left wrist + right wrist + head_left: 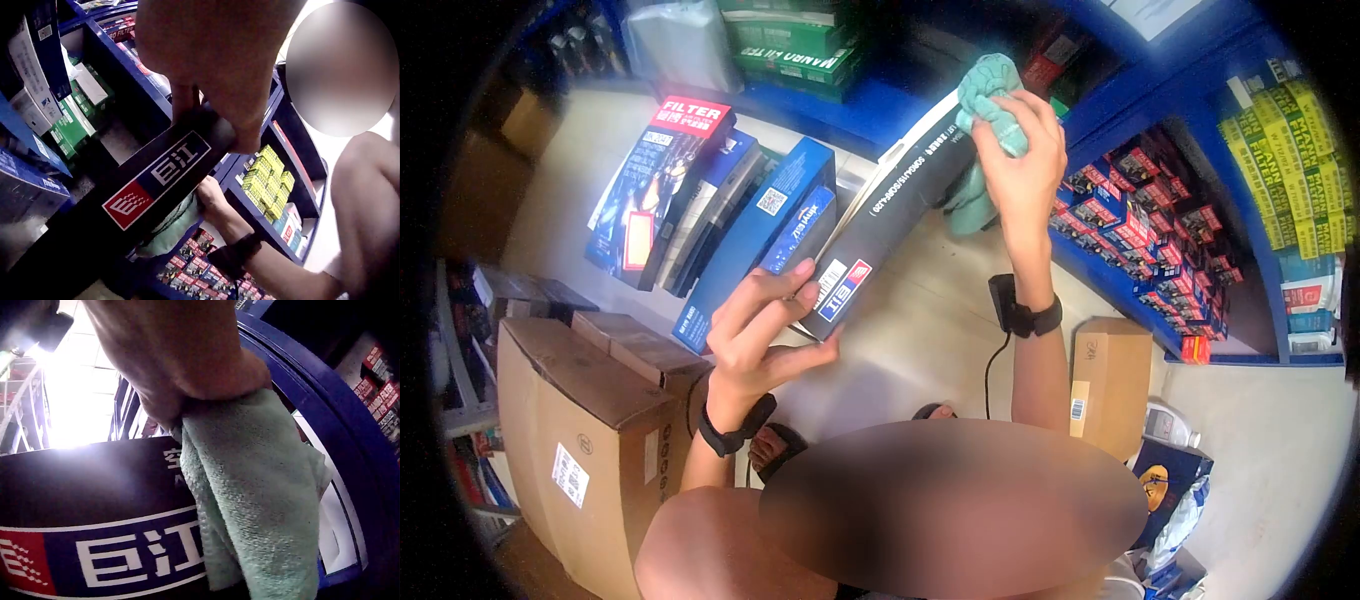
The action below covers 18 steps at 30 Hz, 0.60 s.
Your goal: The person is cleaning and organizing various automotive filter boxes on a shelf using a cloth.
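A long dark box with a red and blue logo label is held up, tilted, in the head view. My left hand grips its lower end, thumb on one side and fingers on the other. At the upper end my right hand pinches a green cloth against the box. The left wrist view shows the left hand over the end of the dark box. In the right wrist view the cloth hangs from the right hand over the box's side.
Upright filter boxes and a blue box stand at the left. Brown cartons are at lower left, another carton at right. Blue shelves hold red boxes and yellow-green boxes.
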Each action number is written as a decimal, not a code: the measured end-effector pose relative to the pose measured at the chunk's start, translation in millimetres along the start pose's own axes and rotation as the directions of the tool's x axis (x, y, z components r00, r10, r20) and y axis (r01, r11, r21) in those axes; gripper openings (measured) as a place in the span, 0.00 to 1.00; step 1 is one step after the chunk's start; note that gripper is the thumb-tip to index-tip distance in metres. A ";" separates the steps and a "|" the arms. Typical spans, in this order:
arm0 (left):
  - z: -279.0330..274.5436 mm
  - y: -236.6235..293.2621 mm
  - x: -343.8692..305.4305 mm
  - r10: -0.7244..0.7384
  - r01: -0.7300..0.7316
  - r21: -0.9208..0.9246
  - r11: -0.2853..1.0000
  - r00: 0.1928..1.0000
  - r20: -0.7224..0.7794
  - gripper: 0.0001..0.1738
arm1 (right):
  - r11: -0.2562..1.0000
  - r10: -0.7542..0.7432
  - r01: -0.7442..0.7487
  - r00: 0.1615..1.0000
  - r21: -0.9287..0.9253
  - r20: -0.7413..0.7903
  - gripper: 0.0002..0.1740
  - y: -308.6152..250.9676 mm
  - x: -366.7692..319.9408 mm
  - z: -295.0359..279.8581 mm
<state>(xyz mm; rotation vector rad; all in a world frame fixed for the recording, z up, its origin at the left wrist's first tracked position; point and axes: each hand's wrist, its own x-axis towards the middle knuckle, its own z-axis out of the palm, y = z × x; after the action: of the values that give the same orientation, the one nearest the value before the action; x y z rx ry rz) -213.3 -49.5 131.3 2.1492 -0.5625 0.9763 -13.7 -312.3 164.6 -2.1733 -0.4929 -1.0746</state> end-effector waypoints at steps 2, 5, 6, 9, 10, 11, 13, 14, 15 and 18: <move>-1.8 -1.0 -0.8 -0.032 0.032 0.014 0.999 0.999 -0.002 0.22 | 1.000 -0.020 0.020 0.999 -0.008 -0.036 0.16 2.0 -2.3 6.4; -3.4 -1.3 0.3 -0.074 0.074 0.012 0.997 0.997 0.003 0.24 | 0.998 -0.012 0.008 0.999 -0.068 -0.053 0.15 -22.8 -10.0 2.3; -3.7 -0.8 -0.1 -0.083 0.083 -0.005 0.997 0.996 0.012 0.25 | 0.998 0.001 -0.002 1.000 -0.060 -0.023 0.14 -27.8 -13.0 -0.9; -1.1 2.1 -2.1 -0.096 0.096 -0.020 0.995 0.995 0.006 0.25 | 1.000 0.010 -0.011 0.998 0.023 0.060 0.12 -44.6 -24.5 -18.4; -0.8 2.3 -1.4 -0.094 0.093 -0.024 0.995 0.996 -0.003 0.25 | 0.995 -0.003 -0.007 0.994 0.098 0.106 0.12 -52.2 -27.1 -26.5; -1.6 3.4 -0.3 -0.089 0.089 -0.023 0.996 0.996 -0.001 0.25 | 0.990 -0.028 0.006 0.988 0.142 0.154 0.14 -63.9 -30.9 -34.5; -3.9 3.7 3.7 -0.085 0.086 -0.026 0.996 0.996 0.021 0.24 | 0.984 -0.113 0.079 0.969 0.157 0.221 0.15 -86.8 -42.5 -44.1; -4.3 2.3 4.7 -0.081 0.082 -0.024 0.996 0.996 0.021 0.24 | 0.982 -0.145 0.106 0.955 0.157 0.260 0.16 -103.3 -47.8 -51.0; -5.5 0.3 4.5 -0.074 0.074 -0.018 0.997 0.997 0.018 0.24 | 0.982 -0.141 0.103 0.956 0.155 0.257 0.16 -117.7 -53.6 -56.6; -6.3 -0.7 6.3 -0.072 0.072 0.001 0.997 0.997 0.021 0.25 | 0.969 -0.180 0.106 0.921 0.223 0.345 0.19 -137.2 -60.0 -64.8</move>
<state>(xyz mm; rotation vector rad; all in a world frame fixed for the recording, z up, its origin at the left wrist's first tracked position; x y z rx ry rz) -211.9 -44.9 138.9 2.1673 -0.4914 0.9157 -165.2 -262.2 198.8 -2.1838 -0.9018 -0.6563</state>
